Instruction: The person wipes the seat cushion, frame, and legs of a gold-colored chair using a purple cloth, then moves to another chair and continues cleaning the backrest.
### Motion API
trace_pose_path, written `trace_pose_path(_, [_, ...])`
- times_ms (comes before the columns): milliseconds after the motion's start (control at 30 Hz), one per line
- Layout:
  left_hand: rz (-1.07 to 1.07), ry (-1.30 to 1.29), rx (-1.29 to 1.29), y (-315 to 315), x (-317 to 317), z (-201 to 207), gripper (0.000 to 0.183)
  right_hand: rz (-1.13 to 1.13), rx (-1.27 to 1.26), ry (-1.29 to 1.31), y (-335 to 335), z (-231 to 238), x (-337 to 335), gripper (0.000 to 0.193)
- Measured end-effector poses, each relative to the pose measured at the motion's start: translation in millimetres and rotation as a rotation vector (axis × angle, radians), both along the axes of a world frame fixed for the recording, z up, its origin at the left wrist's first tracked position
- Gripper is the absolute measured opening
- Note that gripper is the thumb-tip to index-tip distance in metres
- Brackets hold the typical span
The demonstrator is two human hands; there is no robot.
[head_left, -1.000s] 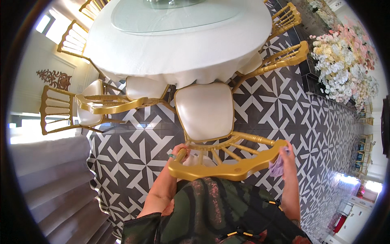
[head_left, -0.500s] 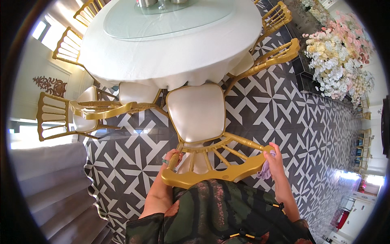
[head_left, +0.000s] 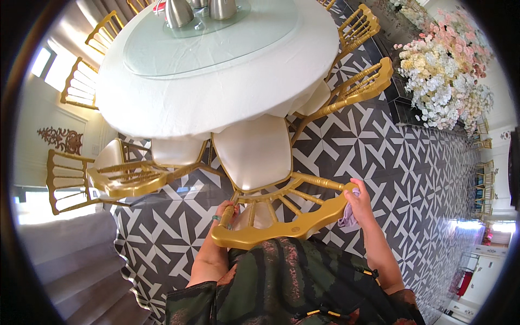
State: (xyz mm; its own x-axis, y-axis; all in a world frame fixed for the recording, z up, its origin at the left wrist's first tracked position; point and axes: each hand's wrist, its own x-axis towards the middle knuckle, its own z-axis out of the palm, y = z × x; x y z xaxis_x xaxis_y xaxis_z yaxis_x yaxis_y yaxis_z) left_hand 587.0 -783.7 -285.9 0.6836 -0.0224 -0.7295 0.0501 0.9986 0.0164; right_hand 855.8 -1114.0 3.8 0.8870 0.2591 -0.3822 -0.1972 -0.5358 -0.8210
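Observation:
A gold chair [head_left: 254, 154] with a cream seat pad stands right in front of me, its spindled back toward me. My left hand [head_left: 227, 209] is closed round the left post of that back, a green band at its wrist. At the other end of the top rail, my right hand [head_left: 360, 201] grips the corner, with a crumpled lilac cloth [head_left: 348, 218] bunched between palm and rail. The seat's far end goes under the hem of the white tablecloth [head_left: 216, 103] on the round table.
Gold chairs flank it, one on the left [head_left: 130, 181] and one on the right [head_left: 357, 86]. A glass turntable [head_left: 216, 54] carries metal pitchers [head_left: 179, 13]. Grey curtains [head_left: 70, 260] hang at the left; artificial flowers [head_left: 449, 70] fill the far right. The floor [head_left: 379, 157] is patterned tile.
The chair's seat has slid a little further under the tablecloth. My view has shifted, so more of the tabletop and the pitchers shows. Both hands keep their hold on the chair back.

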Motion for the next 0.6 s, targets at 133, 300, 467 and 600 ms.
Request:
trace_pose_path(133, [-0.01, 0.013, -0.205, 27, 32, -1, 0.024, 0.011, -0.023, -0.043, 21, -2, 34, 0.038])
trace_pose_path(300, [-0.132, 0.177, -0.256, 26, 55, 18, 0.027, -0.013, 0.003, 0.002, 27, -1, 58, 0.038])
trace_pose_path(467, [-0.383, 0.219, 0.142, 33, 45, -3, 0.034, -0.013, 0.023, 0.015, 35, 7, 53, 0.038])
trace_pose_path(600, [-0.421, 0.76, 0.61, 49, 53, 27, 0.037, -0.006, -0.006, -0.034, 21, -2, 54, 0.038])
